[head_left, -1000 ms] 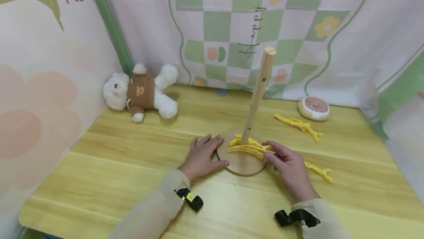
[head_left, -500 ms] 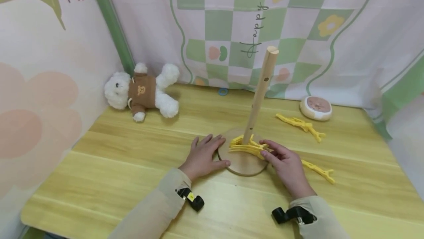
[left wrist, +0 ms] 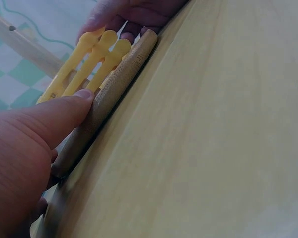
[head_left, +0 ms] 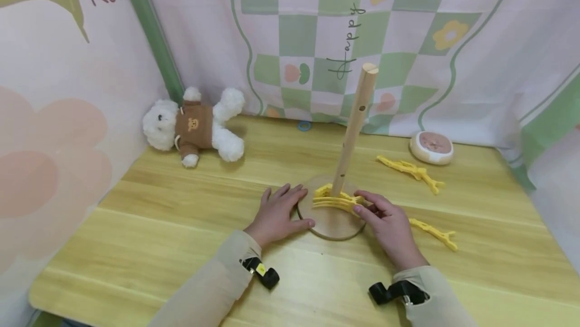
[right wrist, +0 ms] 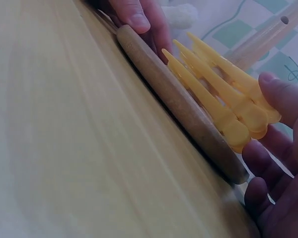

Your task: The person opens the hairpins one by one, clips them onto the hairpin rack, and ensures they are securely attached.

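Observation:
A pale wooden post (head_left: pixel 352 130) stands upright on a round wooden base (head_left: pixel 333 229). On the base around the post's foot lies a yellow plastic piece with long tapered prongs (head_left: pixel 335 203); the right wrist view shows the rounded ends of its prongs (right wrist: pixel 233 133). My right hand (head_left: pixel 390 227) pinches its right end between thumb and fingers. My left hand (head_left: pixel 277 217) rests at the base's left edge with fingers spread, its thumb (left wrist: pixel 69 111) lying over the rim. Two yellow branch-shaped pieces lie to the right, one farther back (head_left: pixel 411 171) and one beside my right hand (head_left: pixel 436 234).
A white plush toy (head_left: pixel 195 128) in a brown shirt lies at the back left of the wooden table (head_left: pixel 181 246). A round cream-coloured device (head_left: pixel 432 147) sits at the back right. Near the curtain (head_left: pixel 299 35) is a small blue ring (head_left: pixel 304 125).
My right hand has shifted slightly left, and its fingers sit closer in on the yellow pronged piece. The left hand and wooden stand have stayed in place.

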{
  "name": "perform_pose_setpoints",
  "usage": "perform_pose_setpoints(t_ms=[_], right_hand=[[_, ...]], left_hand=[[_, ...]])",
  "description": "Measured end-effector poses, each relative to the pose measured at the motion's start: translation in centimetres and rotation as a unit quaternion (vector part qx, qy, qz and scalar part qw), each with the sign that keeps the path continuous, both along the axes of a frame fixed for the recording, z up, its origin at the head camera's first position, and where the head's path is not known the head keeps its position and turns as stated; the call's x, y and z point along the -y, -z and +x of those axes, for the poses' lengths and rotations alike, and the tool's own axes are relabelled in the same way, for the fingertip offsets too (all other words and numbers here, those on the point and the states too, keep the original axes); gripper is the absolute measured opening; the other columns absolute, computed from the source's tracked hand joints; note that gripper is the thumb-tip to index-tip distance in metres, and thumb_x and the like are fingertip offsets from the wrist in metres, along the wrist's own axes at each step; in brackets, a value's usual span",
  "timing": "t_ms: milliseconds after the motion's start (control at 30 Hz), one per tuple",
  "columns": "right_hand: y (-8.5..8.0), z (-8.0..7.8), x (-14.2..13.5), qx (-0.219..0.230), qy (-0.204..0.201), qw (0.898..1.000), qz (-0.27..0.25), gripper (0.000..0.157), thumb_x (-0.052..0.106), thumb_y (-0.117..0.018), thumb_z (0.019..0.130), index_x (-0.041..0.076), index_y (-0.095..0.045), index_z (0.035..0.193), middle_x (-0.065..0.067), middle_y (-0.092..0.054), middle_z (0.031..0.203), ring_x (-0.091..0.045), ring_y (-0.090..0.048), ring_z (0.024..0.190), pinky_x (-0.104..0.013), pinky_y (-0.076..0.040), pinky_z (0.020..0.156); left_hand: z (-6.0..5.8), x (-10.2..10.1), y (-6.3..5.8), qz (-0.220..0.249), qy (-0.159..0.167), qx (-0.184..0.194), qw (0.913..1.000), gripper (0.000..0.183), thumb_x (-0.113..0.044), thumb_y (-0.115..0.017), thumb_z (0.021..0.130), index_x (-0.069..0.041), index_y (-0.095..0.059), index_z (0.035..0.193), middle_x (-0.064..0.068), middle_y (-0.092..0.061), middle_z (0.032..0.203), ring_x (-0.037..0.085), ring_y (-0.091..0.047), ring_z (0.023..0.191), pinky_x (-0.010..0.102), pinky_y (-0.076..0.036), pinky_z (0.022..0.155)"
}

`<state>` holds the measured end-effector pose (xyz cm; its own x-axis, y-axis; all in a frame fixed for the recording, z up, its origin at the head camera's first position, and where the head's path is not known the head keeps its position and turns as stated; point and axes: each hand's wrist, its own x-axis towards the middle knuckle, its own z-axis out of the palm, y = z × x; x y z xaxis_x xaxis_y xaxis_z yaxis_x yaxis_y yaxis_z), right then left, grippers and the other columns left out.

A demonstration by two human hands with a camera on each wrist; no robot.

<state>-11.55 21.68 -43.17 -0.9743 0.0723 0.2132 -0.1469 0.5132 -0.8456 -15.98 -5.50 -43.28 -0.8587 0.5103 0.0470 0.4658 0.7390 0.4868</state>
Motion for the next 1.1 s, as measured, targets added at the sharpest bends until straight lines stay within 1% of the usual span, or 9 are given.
perform_pose_setpoints(t_ms=[200, 333, 600, 800, 933, 1100], right_hand=[[0.08, -0.12, 0.08, -0.024, 0.004, 1.0, 0.013, 0.034, 0.022, -0.07, 0.096, 0.012, -0.069, 0.129, -0.005, -0.07, 0.101, -0.006, -0.06, 0.079, -0.018, -0.048, 0.067], [0.16, -0.1, 0.13, -0.018, 0.006, 1.0, 0.01, 0.035, 0.022, -0.069, 0.097, 0.011, -0.068, 0.13, -0.006, -0.069, 0.101, -0.006, -0.06, 0.079, -0.018, -0.049, 0.066], [0.1, 0.01, 0.25, -0.018, 0.01, 1.0, 0.013, 0.034, 0.02, -0.07, 0.096, 0.01, -0.068, 0.129, -0.008, -0.07, 0.096, -0.006, -0.06, 0.077, -0.019, -0.048, 0.064], [-0.18, 0.13, 0.26, -0.012, 0.01, 1.0, -0.011, 0.036, 0.022, -0.072, 0.095, 0.011, -0.068, 0.129, -0.01, -0.071, 0.085, -0.006, -0.061, 0.073, -0.02, -0.048, 0.061], [-0.3, 0.18, 0.29, -0.009, 0.006, 1.0, -0.017, 0.037, 0.023, -0.072, 0.095, 0.011, -0.068, 0.13, -0.01, -0.07, 0.084, -0.008, -0.061, 0.072, -0.02, -0.048, 0.06], [0.05, 0.02, 0.23, -0.013, 0.012, 1.0, -0.005, 0.036, 0.022, -0.072, 0.095, 0.01, -0.069, 0.129, -0.009, -0.07, 0.085, -0.007, -0.06, 0.074, -0.02, -0.048, 0.061]], left_hand=[[-0.18, 0.06, 0.24, 0.005, 0.002, -0.01, 0.9999, 0.084, -0.062, -0.066, 0.088, -0.018, -0.041, 0.155, 0.001, -0.035, 0.161, 0.03, -0.025, 0.15, 0.063, -0.007, 0.118], [-0.21, 0.07, 0.28, 0.005, 0.001, -0.008, 1.0, 0.084, -0.062, -0.066, 0.088, -0.018, -0.041, 0.155, 0.001, -0.035, 0.161, 0.029, -0.025, 0.15, 0.062, -0.007, 0.118], [-0.17, 0.11, 0.22, 0.004, -0.003, 0.0, 1.0, 0.083, -0.061, -0.066, 0.088, -0.019, -0.04, 0.155, 0.0, -0.035, 0.161, 0.029, -0.024, 0.15, 0.061, -0.006, 0.119], [-0.25, 0.09, 0.34, 0.003, -0.003, -0.003, 1.0, 0.083, -0.061, -0.067, 0.088, -0.019, -0.041, 0.155, 0.0, -0.036, 0.161, 0.028, -0.025, 0.15, 0.061, -0.007, 0.119], [-0.36, 0.12, 0.52, 0.002, -0.004, -0.004, 1.0, 0.083, -0.062, -0.066, 0.088, -0.02, -0.041, 0.155, -0.001, -0.035, 0.161, 0.028, -0.024, 0.15, 0.061, -0.006, 0.119], [-0.42, 0.11, 0.68, 0.002, -0.004, -0.003, 1.0, 0.084, -0.063, -0.065, 0.088, -0.02, -0.04, 0.155, -0.001, -0.035, 0.161, 0.028, -0.024, 0.151, 0.061, -0.006, 0.119]])
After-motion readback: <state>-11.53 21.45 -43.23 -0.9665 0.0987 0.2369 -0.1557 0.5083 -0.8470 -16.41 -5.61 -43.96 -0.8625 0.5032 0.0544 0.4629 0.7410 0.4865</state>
